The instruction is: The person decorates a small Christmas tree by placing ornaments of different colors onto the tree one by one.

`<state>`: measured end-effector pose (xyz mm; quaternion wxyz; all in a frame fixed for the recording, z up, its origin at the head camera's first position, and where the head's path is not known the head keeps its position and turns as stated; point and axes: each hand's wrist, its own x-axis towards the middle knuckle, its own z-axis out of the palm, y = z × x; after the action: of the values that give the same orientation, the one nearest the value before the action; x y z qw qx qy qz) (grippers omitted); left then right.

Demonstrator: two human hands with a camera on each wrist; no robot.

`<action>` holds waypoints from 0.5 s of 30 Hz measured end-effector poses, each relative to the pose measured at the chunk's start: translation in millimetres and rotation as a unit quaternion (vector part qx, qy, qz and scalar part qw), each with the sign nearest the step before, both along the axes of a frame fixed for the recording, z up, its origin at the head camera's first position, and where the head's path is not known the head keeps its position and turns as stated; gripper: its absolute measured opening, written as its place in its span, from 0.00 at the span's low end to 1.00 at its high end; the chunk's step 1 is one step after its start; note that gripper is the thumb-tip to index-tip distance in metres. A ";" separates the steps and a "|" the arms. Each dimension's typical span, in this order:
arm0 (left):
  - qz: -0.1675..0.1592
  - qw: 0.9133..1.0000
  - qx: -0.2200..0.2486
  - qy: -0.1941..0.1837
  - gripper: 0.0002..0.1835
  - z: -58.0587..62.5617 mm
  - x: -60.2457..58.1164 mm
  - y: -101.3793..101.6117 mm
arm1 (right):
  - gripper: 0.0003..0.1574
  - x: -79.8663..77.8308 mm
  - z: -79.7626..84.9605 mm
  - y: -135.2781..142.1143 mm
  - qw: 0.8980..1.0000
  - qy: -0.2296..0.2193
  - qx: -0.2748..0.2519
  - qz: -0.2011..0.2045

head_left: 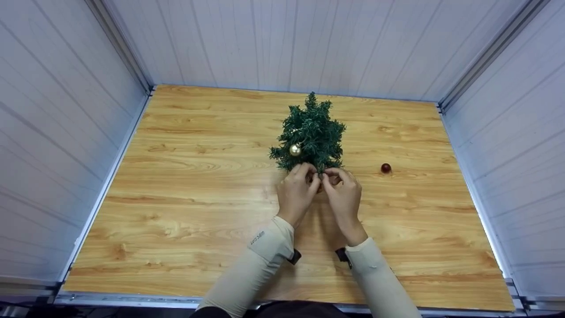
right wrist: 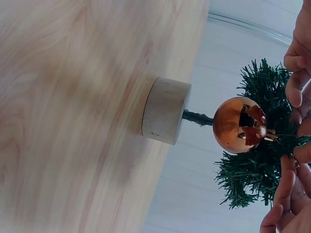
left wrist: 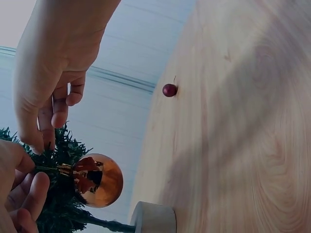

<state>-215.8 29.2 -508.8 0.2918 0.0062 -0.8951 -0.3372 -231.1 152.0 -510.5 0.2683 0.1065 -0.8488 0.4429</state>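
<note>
A small green artificial Christmas tree (head_left: 312,128) stands on the table, its trunk set in a round pale base (right wrist: 165,110). A shiny copper-orange bauble (left wrist: 98,180) hangs by its thin cord at the low front branches. My left hand (head_left: 296,194) pinches this cord close above the bauble's cap. Right beside it, my right hand (head_left: 344,196) pinches a branch tip between thumb and forefinger, the fingertips partly hidden by needles. Higher on the tree's left side hangs a gold bauble (head_left: 295,150).
A small dark red bauble (head_left: 386,168) lies on the wooden table (head_left: 198,212) to the right of the tree. White panel walls (head_left: 273,44) enclose the table at the back and both sides.
</note>
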 end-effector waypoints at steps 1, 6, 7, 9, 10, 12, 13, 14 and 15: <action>-0.001 1.000 0.001 0.002 0.02 0.0 0.4 -0.5 | 0.03 0.4 0.4 0.8 1.000 0.001 -0.004 0.002; -0.005 1.000 0.013 0.009 0.02 -0.2 2.9 -4.3 | 0.03 0.4 0.5 6.1 1.000 0.007 -0.012 0.007; -0.005 1.000 0.016 0.010 0.02 -0.6 3.4 -5.3 | 0.03 0.1 0.1 7.4 1.000 0.007 -0.014 0.008; -0.003 1.000 0.020 0.011 0.02 -1.9 4.5 -7.5 | 0.04 -0.3 -0.7 9.9 1.000 0.006 -0.017 0.008; -0.002 1.000 0.023 0.011 0.02 -2.7 5.2 -8.6 | 0.04 -0.6 -1.1 11.4 1.000 0.004 -0.019 0.008; 0.001 1.000 0.026 0.013 0.02 -4.5 6.4 -11.2 | 0.04 -1.7 -1.5 14.9 1.000 -0.001 -0.018 0.003; 0.002 1.000 0.027 0.013 0.02 -5.3 6.8 -12.6 | 0.04 -2.6 -1.5 17.0 1.000 -0.004 -0.017 0.000; 0.004 0.999 0.030 0.014 0.02 -6.1 7.3 -14.1 | 0.04 -3.7 -1.4 19.4 1.000 -0.007 -0.015 -0.005; 0.006 0.999 0.031 0.014 0.02 -6.8 7.7 -15.5 | 0.04 -5.1 -1.1 22.1 1.000 -0.009 -0.013 -0.010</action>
<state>-208.1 13.7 -515.6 0.3060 0.0158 -0.8798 -0.3634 -236.2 174.1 -511.6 0.2665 0.0906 -0.8465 0.4519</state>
